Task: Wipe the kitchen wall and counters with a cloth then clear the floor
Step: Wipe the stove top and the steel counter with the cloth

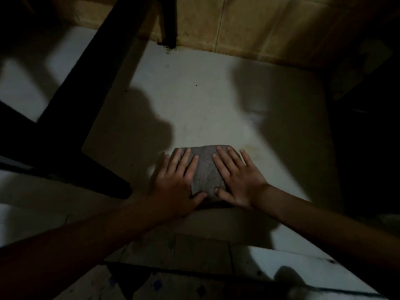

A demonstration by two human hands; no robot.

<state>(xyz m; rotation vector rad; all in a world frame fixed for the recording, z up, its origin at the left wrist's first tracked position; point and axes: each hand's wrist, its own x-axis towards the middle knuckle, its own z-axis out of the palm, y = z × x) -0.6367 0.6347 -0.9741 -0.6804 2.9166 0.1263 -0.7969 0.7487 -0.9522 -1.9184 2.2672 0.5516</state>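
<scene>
Below centre of the frame, your fingers [184, 162] lie straight and spread, pressing flat; neither hand grips. Your left hand [175, 182] and right hand [238, 180] rest side by side on the grey cloth [205, 169], thumbs nearly touching at its near edge. The cloth sits folded on the pale floor [205, 100], well short of the tan tiled wall [249, 29] at the top. A dark furniture leg [91, 87] crosses the upper left. To wipe well, keep both palms' pressure even and push in overlapping strokes toward the wall, steering round the leg.
</scene>
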